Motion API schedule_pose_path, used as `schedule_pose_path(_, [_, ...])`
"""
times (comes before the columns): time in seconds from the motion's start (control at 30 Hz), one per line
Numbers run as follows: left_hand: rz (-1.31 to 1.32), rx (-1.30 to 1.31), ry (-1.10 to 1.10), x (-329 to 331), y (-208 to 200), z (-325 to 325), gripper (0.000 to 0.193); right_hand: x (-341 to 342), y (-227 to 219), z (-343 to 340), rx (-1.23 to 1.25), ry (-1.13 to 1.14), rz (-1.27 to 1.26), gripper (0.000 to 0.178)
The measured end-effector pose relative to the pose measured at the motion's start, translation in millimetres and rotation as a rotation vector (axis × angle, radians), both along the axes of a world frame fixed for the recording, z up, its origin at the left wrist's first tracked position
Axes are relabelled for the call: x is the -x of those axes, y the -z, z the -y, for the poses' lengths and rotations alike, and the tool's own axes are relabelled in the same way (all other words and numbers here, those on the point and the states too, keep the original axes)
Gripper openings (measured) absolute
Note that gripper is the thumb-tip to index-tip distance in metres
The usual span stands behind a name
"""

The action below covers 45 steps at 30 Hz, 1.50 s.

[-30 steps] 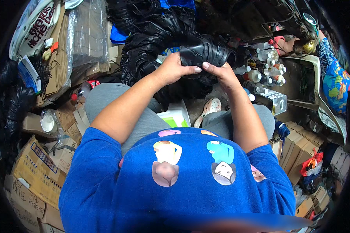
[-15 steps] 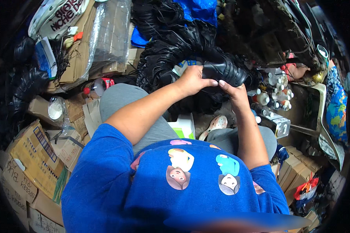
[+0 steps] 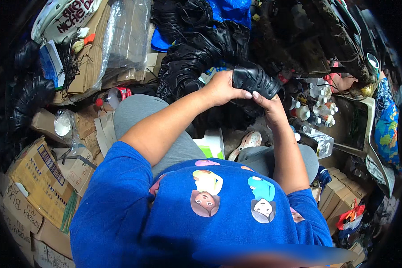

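A black shoe (image 3: 257, 79) is held up in front of me between both hands, above my grey-trousered knees. My left hand (image 3: 222, 87) grips its left end, thumb and fingers wrapped over the top. My right hand (image 3: 269, 107) holds it from below on the right side. Behind the shoe lies a heap of more black shoes (image 3: 187, 53). My blue shirt with cartoon figures fills the lower middle of the view.
Flattened cardboard under clear plastic (image 3: 120, 40) lies at the upper left. Cardboard boxes (image 3: 40, 178) stack at the lower left and more boxes (image 3: 339, 196) at the lower right. Small white bottles (image 3: 315, 111) stand to the right. A sandalled foot (image 3: 248, 142) shows between my knees.
The view has shifted slightly, and both hands have turned the shoe a little while keeping hold of it.
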<state>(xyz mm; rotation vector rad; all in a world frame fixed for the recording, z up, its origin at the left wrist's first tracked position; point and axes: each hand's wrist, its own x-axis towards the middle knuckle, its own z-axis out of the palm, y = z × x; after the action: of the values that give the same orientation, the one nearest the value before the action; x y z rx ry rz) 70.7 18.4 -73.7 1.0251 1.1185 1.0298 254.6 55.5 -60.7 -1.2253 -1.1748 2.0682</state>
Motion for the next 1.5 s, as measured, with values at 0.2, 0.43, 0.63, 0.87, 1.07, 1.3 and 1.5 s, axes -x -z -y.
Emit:
schedule_pose_path(0.2, [0.055,-0.073,0.027,-1.4,-1.6,-3.1,0.043,2.1,-1.0,-3.5,-0.100,0.037,-0.006,0.036])
schedule_pose_path(0.43, [0.158,0.163,-0.025,11.1,-13.8,-7.7,0.029,-0.3,-9.7,-6.8,-0.004,-0.056,-0.047,0.039])
schedule_pose_path(0.63, [0.054,0.163,-0.032,10.1,-15.3,-13.1,0.031,-4.1,-0.9,-6.6,-0.035,-0.005,-0.068,0.041])
schedule_pose_path(0.87, [0.230,0.147,-0.001,11.9,-16.2,-11.6,0.030,-5.0,-8.3,-8.8,-0.014,-0.019,-0.078,0.043])
schedule_pose_path(1.07, [0.145,0.038,0.087,-2.5,-4.3,-9.9,0.041,-1.1,-4.0,-8.2,-0.057,-0.016,-0.125,0.045])
schedule_pose_path(1.3, [-0.461,-0.299,-0.111,-13.9,9.4,-6.2,0.053,8.5,-7.9,-4.4,-0.163,0.016,-0.125,0.036])
schedule_pose_path(1.5, [-0.013,-0.116,-0.043,19.1,-34.7,-19.9,0.037,-10.6,-27.2,-25.4,-0.390,0.087,-0.010,0.023])
